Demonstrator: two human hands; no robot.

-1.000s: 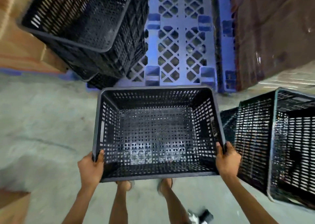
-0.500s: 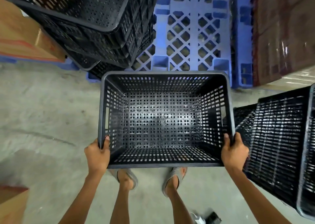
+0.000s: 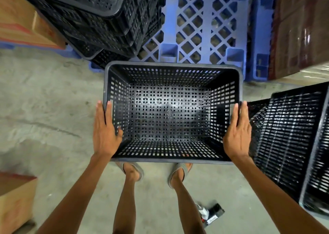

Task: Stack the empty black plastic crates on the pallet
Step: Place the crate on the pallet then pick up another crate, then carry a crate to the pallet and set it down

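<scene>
An empty black plastic crate (image 3: 170, 109) is held level in front of me, above the concrete floor and my feet. My left hand (image 3: 105, 132) lies along its left wall, fingers stretched forward, thumb hooked inside. On the right wall my right hand (image 3: 237, 132) presses in the same way. The crate's far rim reaches the near edge of the blue plastic pallet (image 3: 201, 29). A stack of black crates (image 3: 99, 11) stands on the pallet's left part, leaning a little.
More black crates (image 3: 288, 135) lie tilted on the floor to my right, close to my right hand. Cardboard boxes (image 3: 19, 25) stand at the left, another box (image 3: 14, 198) at the lower left. Wrapped brown goods (image 3: 300, 29) border the pallet's right. A small packet (image 3: 211, 214) lies by my right foot.
Both hands have slid forward from the crate's near corners along its side walls, and the fingers now lie flat. The crate sits nearer the pallet edge.
</scene>
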